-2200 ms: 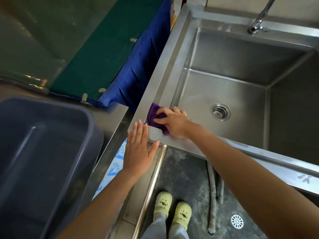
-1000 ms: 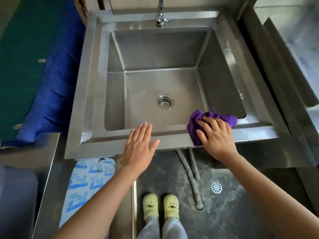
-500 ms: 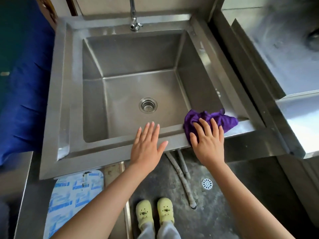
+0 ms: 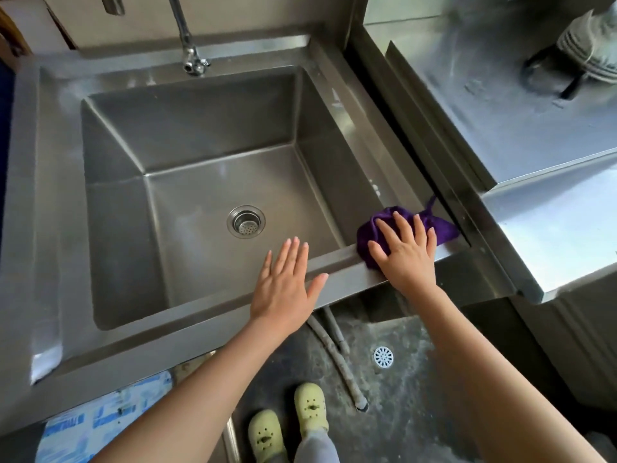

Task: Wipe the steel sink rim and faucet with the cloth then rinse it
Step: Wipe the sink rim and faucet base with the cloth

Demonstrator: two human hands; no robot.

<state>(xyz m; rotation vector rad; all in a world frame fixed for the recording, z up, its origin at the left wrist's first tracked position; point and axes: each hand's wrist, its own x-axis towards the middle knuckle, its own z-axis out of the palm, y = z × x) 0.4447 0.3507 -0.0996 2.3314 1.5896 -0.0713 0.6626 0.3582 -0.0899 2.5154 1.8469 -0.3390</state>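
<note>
Down at the floor, two pale green clogs point(image 4: 309, 407) stand on dark concrete; round white floor drain point(image 4: 383, 356) to their right; two grey hoses point(image 4: 337, 359) run from under the sink toward the clogs; blue-and-white printed sheet point(image 4: 100, 426) lies at lower left, partly under the sink edge; both bare forearms reach up from the bottom of the view; left hand point(image 4: 283, 282) is flat, fingers straight and together, thumb out to the side, holding nothing, placed over the front sink rim point(image 4: 200, 329) with fingertips over the basin edge; cannot tell whether the palm touches the steel; right hand point(image 4: 405, 252) has fingers spread wide and pressed flat on top of the purple cloth point(image 4: 437, 223), not curled round it; cloth is bunched on the front right corner of the rim, one end trailing toward the gap beside the next unit; steel basin point(image 4: 200, 182) is deep and square, round strainer point(image 4: 246, 222) in its floor; faucet point(image 4: 187, 38) rises from the back rim, left of centre, spout going out of view at top; steel counter point(image 4: 500, 128) sits to the right, just beside the sink; blurred striped object point(image 4: 587, 51) on it at top right, cannot tell what it is.
</note>
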